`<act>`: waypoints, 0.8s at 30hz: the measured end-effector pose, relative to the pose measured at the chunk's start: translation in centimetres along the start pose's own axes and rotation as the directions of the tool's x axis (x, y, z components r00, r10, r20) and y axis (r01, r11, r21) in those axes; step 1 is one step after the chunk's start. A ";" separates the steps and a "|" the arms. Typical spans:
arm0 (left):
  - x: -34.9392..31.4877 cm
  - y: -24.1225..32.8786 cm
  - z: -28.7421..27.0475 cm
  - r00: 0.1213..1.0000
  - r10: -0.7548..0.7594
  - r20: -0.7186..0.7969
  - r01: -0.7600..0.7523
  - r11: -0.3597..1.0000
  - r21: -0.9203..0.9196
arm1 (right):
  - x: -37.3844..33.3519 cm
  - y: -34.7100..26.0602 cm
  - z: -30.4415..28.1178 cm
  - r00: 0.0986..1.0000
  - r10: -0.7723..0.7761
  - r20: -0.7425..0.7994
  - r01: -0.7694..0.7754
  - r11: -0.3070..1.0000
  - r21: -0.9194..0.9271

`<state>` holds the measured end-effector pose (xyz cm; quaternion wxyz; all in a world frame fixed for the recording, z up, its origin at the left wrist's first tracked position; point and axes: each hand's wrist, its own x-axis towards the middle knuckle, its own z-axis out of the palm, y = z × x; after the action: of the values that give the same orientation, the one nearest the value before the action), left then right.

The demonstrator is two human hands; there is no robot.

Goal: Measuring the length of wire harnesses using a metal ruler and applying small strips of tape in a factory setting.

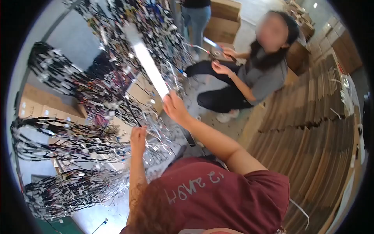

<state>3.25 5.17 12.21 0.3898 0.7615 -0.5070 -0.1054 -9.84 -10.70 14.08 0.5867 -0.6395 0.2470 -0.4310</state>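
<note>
My right hand (175, 107) is closed round a long, flat, bright strip (150, 66) that slants up and left across hanging wire harnesses; glare hides whether it is a blade or a ruler. A dark piece with a pale end shows below my forearm, in line with it. Lower and to the left, my left hand (138, 136) has its fingers curled together at the thin wire ends of a harness bundle (113, 105). The bundles are dense, mostly black and white with coloured wires and small white connectors.
To the right a co-worker (253, 74) crouches, holding a shiny blade-like tool (212, 43) with a dark handle. Stacked flattened cardboard (307, 148) fills the right side. More harness bundles (66, 191) hang at left from a metal frame (50, 31). Boxes (222, 25) and another person's legs (196, 21) are behind.
</note>
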 end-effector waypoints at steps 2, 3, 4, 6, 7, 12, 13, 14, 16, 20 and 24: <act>0.2 0.6 0.1 0.999 -0.032 -0.042 0.031 0.999 -0.037 | 0.9 -3.1 0.2 0.975 0.135 0.175 -0.155 0.982 0.108; 0.0 0.1 0.7 0.997 -0.078 -0.001 0.078 0.997 -0.022 | 1.2 -3.7 0.3 0.952 0.170 0.254 -0.213 0.966 0.150; 0.3 -0.2 1.6 0.993 -0.113 0.031 0.113 0.994 -0.008 | 1.7 -3.0 0.4 0.949 0.144 0.282 -0.198 0.965 0.170; 0.5 0.6 3.0 0.998 -0.063 -0.004 0.063 0.998 -0.027 | 2.1 -3.6 0.9 0.936 0.194 0.292 -0.254 0.950 0.182; 0.8 1.3 3.7 1.000 0.011 -0.025 -0.012 0.999 -0.045 | 2.3 -3.5 1.0 0.932 0.249 0.264 -0.303 0.934 0.188; -0.3 2.9 3.5 0.998 -0.024 -0.064 0.019 0.996 -0.082 | 2.6 -4.4 2.2 0.944 0.233 0.232 -0.279 0.942 0.188; -0.1 3.1 3.6 0.997 -0.016 -0.076 0.009 0.995 -0.098 | 3.0 -4.3 2.3 0.955 0.215 0.203 -0.251 0.953 0.171; 0.1 3.8 3.4 0.998 -0.051 -0.040 0.047 0.995 -0.092 | 3.2 -4.3 2.2 0.955 0.211 0.208 -0.247 0.954 0.168; 0.5 3.8 3.6 0.998 -0.042 -0.045 0.037 0.995 -0.096 | 3.5 -4.6 2.2 0.958 0.213 0.194 -0.243 0.959 0.145; 1.1 3.1 3.6 0.998 -0.006 -0.056 0.003 0.998 -0.061 | 4.0 -3.7 2.8 0.971 0.187 0.148 -0.208 0.969 0.135; -0.8 1.3 3.0 0.989 -0.114 -0.096 0.110 0.993 -0.043 | 3.3 -2.4 4.1 0.894 0.385 0.231 -0.448 0.794 0.410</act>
<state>0.32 4.21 10.90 0.4222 0.7855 -0.4414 -0.0990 -5.21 -10.77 17.51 0.8150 -0.4425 0.2338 -0.2919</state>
